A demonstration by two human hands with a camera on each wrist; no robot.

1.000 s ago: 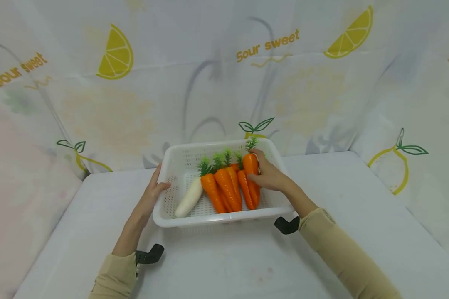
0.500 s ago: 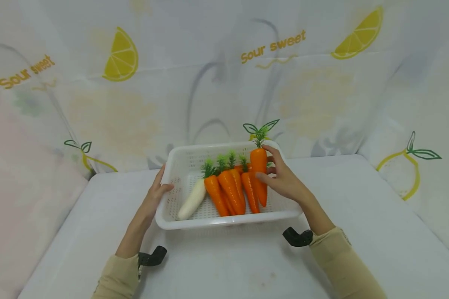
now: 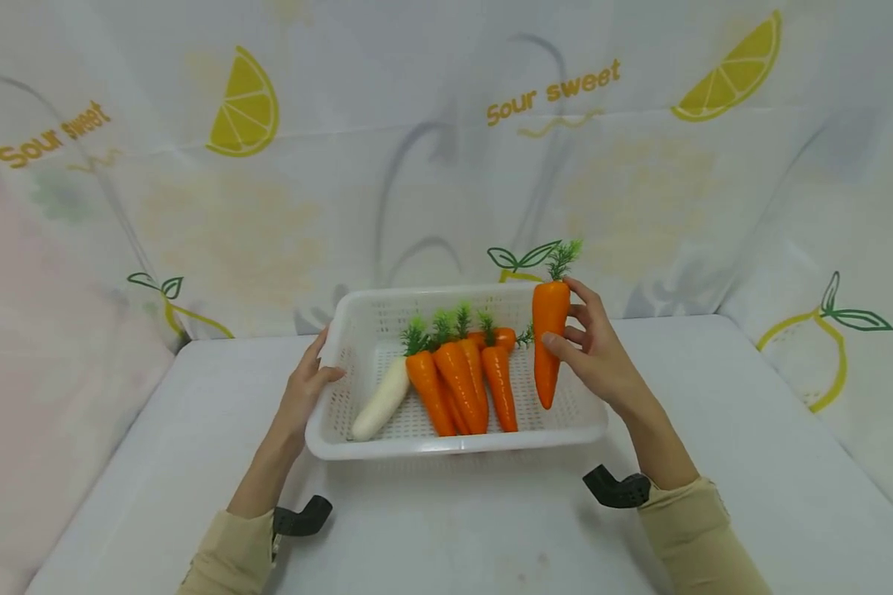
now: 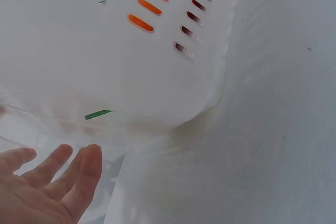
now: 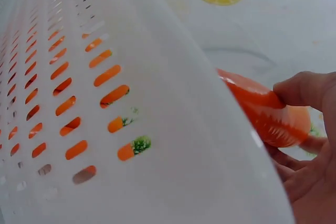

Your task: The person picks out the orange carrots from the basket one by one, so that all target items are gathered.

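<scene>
My right hand [image 3: 601, 355] pinches an orange carrot [image 3: 551, 330] with a green leafy top, upright above the right end of a white perforated basket [image 3: 461, 446]. In the right wrist view the thumb and fingers lie on either side of the carrot [image 5: 262, 109], beyond the basket wall [image 5: 173, 103]. My left hand [image 3: 303, 392] grips the basket's left side, thumb over the rim; in the left wrist view its fingers [image 4: 83, 174] lie under the basket [image 4: 105, 66]. Inside are several carrots [image 3: 460, 376] and a white radish [image 3: 382, 401] at the left.
The basket is over a white-covered table [image 3: 446, 529]. Behind it hangs a white cloth [image 3: 342, 190] printed with lemons and lettering. A black device [image 3: 618, 487] is at the right wrist, another [image 3: 303, 516] at the left.
My right hand has lifted the carrot from the others and moved it right, over the basket's right end. The left hand keeps its hold on the rim.
</scene>
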